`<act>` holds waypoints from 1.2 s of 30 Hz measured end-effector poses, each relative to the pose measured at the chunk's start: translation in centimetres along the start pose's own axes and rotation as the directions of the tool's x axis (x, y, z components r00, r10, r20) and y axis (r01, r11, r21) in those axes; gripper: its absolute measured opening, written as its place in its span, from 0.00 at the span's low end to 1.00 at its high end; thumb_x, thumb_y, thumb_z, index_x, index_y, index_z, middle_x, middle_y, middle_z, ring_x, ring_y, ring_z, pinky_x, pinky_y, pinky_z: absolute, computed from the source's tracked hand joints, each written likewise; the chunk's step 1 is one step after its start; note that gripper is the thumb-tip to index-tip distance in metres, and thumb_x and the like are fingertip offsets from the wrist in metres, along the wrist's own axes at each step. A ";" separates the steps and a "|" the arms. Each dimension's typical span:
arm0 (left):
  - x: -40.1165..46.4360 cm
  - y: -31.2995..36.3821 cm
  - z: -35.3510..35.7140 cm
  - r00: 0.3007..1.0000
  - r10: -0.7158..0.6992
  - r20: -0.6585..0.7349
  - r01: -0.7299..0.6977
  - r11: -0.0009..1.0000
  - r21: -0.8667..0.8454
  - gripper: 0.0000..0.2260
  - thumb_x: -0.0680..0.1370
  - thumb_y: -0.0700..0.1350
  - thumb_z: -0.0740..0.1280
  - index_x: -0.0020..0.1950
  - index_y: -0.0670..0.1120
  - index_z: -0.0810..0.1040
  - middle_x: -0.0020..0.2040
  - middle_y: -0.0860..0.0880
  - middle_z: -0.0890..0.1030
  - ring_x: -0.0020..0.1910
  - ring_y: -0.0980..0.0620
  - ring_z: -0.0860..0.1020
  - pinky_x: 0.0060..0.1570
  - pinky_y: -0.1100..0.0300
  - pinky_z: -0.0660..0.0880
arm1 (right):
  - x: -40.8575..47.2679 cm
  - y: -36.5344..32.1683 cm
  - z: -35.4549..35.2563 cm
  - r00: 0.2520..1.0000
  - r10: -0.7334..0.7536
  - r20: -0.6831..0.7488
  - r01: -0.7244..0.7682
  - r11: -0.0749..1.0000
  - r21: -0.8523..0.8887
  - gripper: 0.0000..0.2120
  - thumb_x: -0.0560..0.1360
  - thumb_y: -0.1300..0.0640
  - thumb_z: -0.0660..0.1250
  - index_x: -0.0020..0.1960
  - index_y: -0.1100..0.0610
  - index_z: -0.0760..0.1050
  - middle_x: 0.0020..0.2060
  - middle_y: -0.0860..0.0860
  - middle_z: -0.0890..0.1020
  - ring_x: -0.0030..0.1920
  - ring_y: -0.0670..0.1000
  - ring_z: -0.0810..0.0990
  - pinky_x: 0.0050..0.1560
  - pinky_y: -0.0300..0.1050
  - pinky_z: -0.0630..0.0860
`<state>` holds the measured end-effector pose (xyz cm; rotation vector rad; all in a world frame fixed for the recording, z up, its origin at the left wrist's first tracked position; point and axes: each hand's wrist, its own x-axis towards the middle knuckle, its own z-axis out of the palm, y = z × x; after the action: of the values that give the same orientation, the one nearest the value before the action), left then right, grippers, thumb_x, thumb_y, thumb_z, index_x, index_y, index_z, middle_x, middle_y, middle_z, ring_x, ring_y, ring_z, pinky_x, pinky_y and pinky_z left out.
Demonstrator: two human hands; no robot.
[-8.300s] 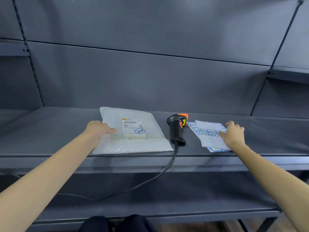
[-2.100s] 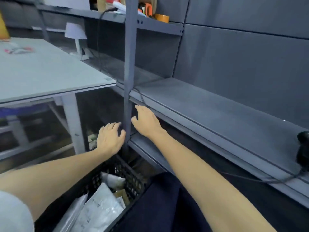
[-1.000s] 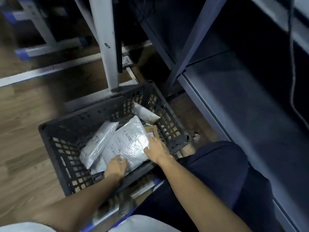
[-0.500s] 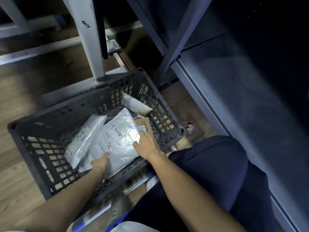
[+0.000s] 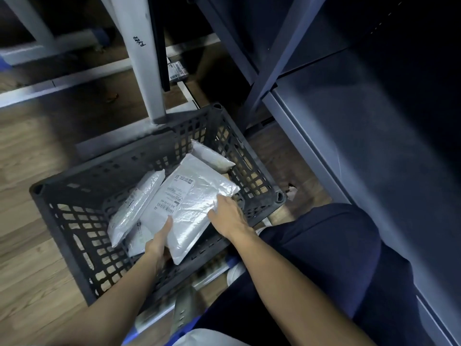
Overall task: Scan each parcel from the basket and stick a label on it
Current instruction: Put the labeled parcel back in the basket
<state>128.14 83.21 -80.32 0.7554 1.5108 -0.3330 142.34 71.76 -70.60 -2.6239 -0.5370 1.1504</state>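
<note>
Head view, looking down.

- Basket (image 5: 82, 196): dark perforated plastic crate on wood floor (image 5: 27, 151), just left of grey metal shelving (image 5: 349, 136), near a white worktop leg (image 5: 142, 56).
- Large parcel (image 5: 197, 196): silver-white poly mailer, centre of basket, tilted, printed shipping label (image 5: 174, 193) w/ barcode facing up. Lies atop other pkgs.
- Left hand (image 5: 159, 242): at near edge of large parcel, thumb on top face, remaining fingers hidden under it; grips it.
- Right hand (image 5: 228, 216): on right edge of same parcel, fingers curled over that edge; holds it.
- Narrow parcel (image 5: 134, 203): long white bag, left of large parcel, touching it.
- Small parcel (image 5: 212, 158): white bag at far side, partly under large parcel.
- Further white pkg (image 5: 139, 236) showing beneath, near-left.
- Dark blue trousers (image 5: 321, 250), near right.
</note>
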 end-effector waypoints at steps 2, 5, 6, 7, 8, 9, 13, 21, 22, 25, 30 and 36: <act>-0.1 0.0 -0.2 0.986 0.010 0.164 0.002 0.997 -0.075 0.51 0.61 0.69 0.75 0.75 0.42 0.63 0.71 0.42 0.70 0.67 0.41 0.72 0.68 0.45 0.67 | -0.2 -0.1 -0.1 1.000 -0.003 0.007 0.003 1.000 0.005 0.23 0.81 0.54 0.56 0.73 0.60 0.60 0.70 0.56 0.66 0.70 0.56 0.64 0.69 0.51 0.63; 1.8 -0.6 -0.5 0.966 0.047 0.256 0.002 0.983 -0.185 0.44 0.60 0.63 0.79 0.69 0.44 0.72 0.64 0.43 0.78 0.61 0.43 0.78 0.63 0.47 0.73 | -0.4 -0.1 -0.2 1.000 -0.009 -0.001 0.009 1.000 -0.002 0.23 0.81 0.53 0.57 0.73 0.61 0.60 0.70 0.57 0.67 0.70 0.56 0.64 0.69 0.50 0.62; 1.9 -0.5 -0.5 0.967 0.051 0.250 0.000 0.980 -0.201 0.44 0.59 0.63 0.80 0.69 0.44 0.72 0.64 0.43 0.78 0.61 0.43 0.78 0.63 0.47 0.73 | -0.5 -0.2 -0.2 1.000 -0.012 -0.006 0.012 1.000 -0.009 0.23 0.81 0.53 0.57 0.73 0.61 0.60 0.70 0.57 0.67 0.70 0.56 0.64 0.70 0.50 0.62; -0.3 0.3 0.0 0.972 0.050 0.228 -0.007 0.982 -0.189 0.45 0.58 0.63 0.80 0.69 0.44 0.72 0.65 0.44 0.77 0.62 0.43 0.77 0.63 0.48 0.73 | -0.6 -0.2 -0.3 1.000 -0.013 -0.009 0.013 1.000 -0.013 0.23 0.81 0.53 0.57 0.73 0.61 0.60 0.70 0.57 0.67 0.70 0.56 0.64 0.70 0.49 0.61; -1.1 0.5 0.2 0.974 0.050 0.219 -0.009 0.982 -0.188 0.43 0.60 0.63 0.79 0.68 0.44 0.72 0.65 0.45 0.76 0.62 0.44 0.76 0.63 0.49 0.72 | -0.7 -0.3 -0.3 1.000 -0.013 -0.011 0.012 1.000 -0.016 0.24 0.81 0.54 0.57 0.73 0.61 0.60 0.70 0.57 0.67 0.71 0.56 0.64 0.70 0.49 0.61; -2.0 0.8 0.4 0.977 0.063 0.203 -0.020 0.978 -0.206 0.38 0.64 0.62 0.77 0.67 0.43 0.72 0.64 0.47 0.76 0.61 0.45 0.76 0.62 0.51 0.72 | -0.9 -0.3 -0.4 1.000 -0.013 -0.013 0.012 1.000 -0.020 0.23 0.81 0.54 0.57 0.73 0.61 0.60 0.70 0.57 0.67 0.71 0.56 0.64 0.71 0.49 0.60; -2.1 0.3 0.6 0.982 0.066 0.179 -0.025 0.975 -0.222 0.50 0.50 0.65 0.80 0.66 0.44 0.73 0.63 0.45 0.77 0.60 0.42 0.77 0.62 0.47 0.72 | -1.7 -0.4 -0.6 0.998 -0.031 -0.048 0.027 0.997 -0.074 0.18 0.80 0.54 0.58 0.67 0.60 0.66 0.65 0.57 0.72 0.66 0.56 0.68 0.68 0.49 0.63; -8.1 2.3 1.8 0.967 0.253 0.029 -0.233 0.925 -0.298 0.38 0.65 0.51 0.77 0.72 0.42 0.68 0.76 0.43 0.62 0.74 0.36 0.58 0.70 0.32 0.49 | -4.2 -0.9 -3.3 0.983 -0.114 -0.143 0.092 0.984 -0.153 0.20 0.80 0.54 0.57 0.70 0.59 0.63 0.68 0.55 0.68 0.69 0.54 0.63 0.71 0.47 0.58; -8.7 2.8 1.6 0.962 0.274 0.023 -0.252 0.913 -0.321 0.37 0.66 0.49 0.76 0.71 0.41 0.69 0.76 0.43 0.62 0.74 0.37 0.57 0.71 0.35 0.49 | -4.5 -1.0 -3.8 0.980 -0.122 -0.159 0.097 0.983 -0.156 0.21 0.80 0.54 0.57 0.71 0.59 0.63 0.68 0.55 0.67 0.69 0.54 0.63 0.72 0.47 0.57; -11.0 4.6 0.8 0.946 0.324 -0.003 -0.298 0.869 -0.395 0.22 0.71 0.42 0.70 0.66 0.43 0.77 0.78 0.46 0.57 0.76 0.41 0.54 0.73 0.39 0.47 | -5.4 -0.9 -5.3 0.965 -0.140 -0.220 0.100 0.978 -0.183 0.22 0.79 0.55 0.57 0.72 0.59 0.62 0.70 0.54 0.67 0.71 0.53 0.62 0.74 0.47 0.52; -15.8 7.4 0.6 0.854 0.511 -0.095 -0.501 0.761 -0.413 0.17 0.74 0.34 0.66 0.63 0.38 0.77 0.73 0.47 0.66 0.72 0.46 0.62 0.71 0.51 0.57 | -6.9 -1.1 -8.5 0.922 -0.194 -0.334 0.117 0.964 -0.237 0.22 0.79 0.56 0.55 0.71 0.60 0.62 0.70 0.54 0.67 0.71 0.54 0.61 0.75 0.49 0.51; -21.0 9.6 1.1 0.767 0.631 -0.111 -0.605 0.657 -0.449 0.19 0.70 0.35 0.72 0.62 0.38 0.78 0.66 0.47 0.73 0.66 0.49 0.68 0.64 0.59 0.60 | -9.4 -2.5 -13.8 0.845 -0.256 -0.469 0.137 0.952 -0.272 0.23 0.79 0.58 0.53 0.73 0.60 0.60 0.71 0.54 0.65 0.74 0.54 0.58 0.76 0.48 0.47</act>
<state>133.63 84.31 -57.83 0.8134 1.1170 0.5183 146.10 69.35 -54.37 -2.8150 -0.8386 0.3270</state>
